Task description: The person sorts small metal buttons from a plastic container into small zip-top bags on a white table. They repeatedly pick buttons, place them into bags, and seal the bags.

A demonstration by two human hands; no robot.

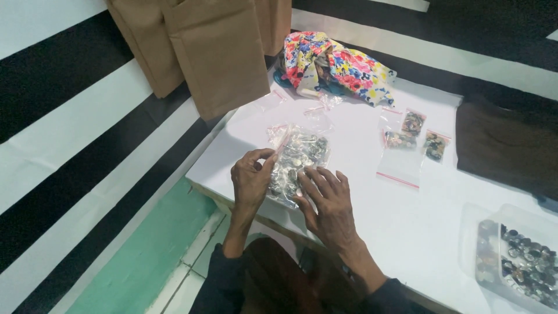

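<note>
On the near edge of the white table (360, 232), a clear plastic bag of small metallic buttons (296, 163) lies flat between the person's two hands. The left hand (251, 180) grips the bag's left edge, its thumb and forefinger pinched together on the plastic near the bag's upper left side. The right hand (328, 203) rests on the bag's lower right corner with fingers spread and extended, pressing the plastic down against the tabletop rather than closing around it. Beyond the bag, toward the far side of the table, a bundle of floral cloth (334, 64) in yellow, pink and blue sits in a heap. To the right of centre, three small zip bags of dark buttons (415, 136) lie close together, with an empty zip bag with a red seal (401, 166) just beside them. At the lower right corner, a clear plastic box (517, 261) holds a mass of mixed dark and pale buttons. A dark brown cloth (505, 145) lies along the right side of the table. Brown paper bags (209, 52) hang or stand at the table's far left corner, against a wall of black and white stripes (64, 110).
</note>
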